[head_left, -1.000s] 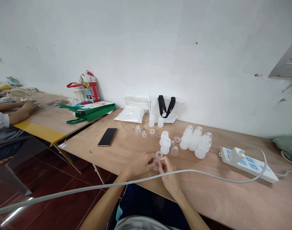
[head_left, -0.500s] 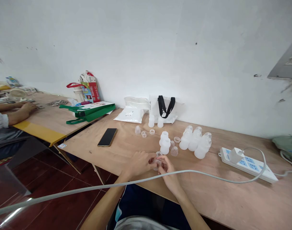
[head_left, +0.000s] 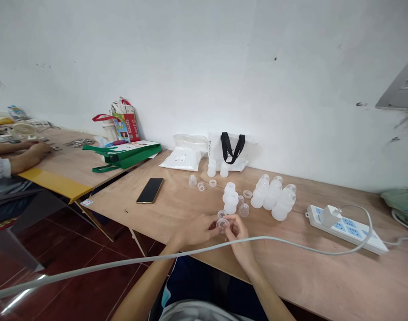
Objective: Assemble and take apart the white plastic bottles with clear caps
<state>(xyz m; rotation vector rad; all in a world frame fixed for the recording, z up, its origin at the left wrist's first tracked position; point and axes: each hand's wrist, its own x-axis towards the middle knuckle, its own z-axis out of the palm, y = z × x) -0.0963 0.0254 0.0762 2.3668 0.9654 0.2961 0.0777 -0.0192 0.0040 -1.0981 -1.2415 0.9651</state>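
Note:
My right hand (head_left: pixel 237 231) pinches a translucent bottle ring (head_left: pixel 223 224) at the near table edge, its round opening facing up toward me. From the other side, the fingers of my left hand (head_left: pixel 197 229) close on the same ring. What sits inside the ring is too small to make out. Just beyond my fingers lies another small clear ring piece (head_left: pixel 221 214). Open-topped frosted baby bottles (head_left: pixel 230 203) stand behind it, with clear domed caps (head_left: pixel 244 210) and a loose ring (head_left: pixel 247 194) beside them. Several capped bottles (head_left: pixel 280 207) are grouped to the right.
A grey cable (head_left: pixel 130 262) crosses in front of my forearms toward a white power strip (head_left: pixel 352 232). Left are a phone (head_left: pixel 150 191) and a green bag (head_left: pixel 133 157). White packets (head_left: pixel 182 160) and more bottles (head_left: pixel 212 168) stand near the wall. A co-worker's hands (head_left: pixel 36 154) rest on the neighbouring table.
The ring between my hands has turned so that its round opening now shows more fully. My left fingers have drawn back slightly and cover less of it.

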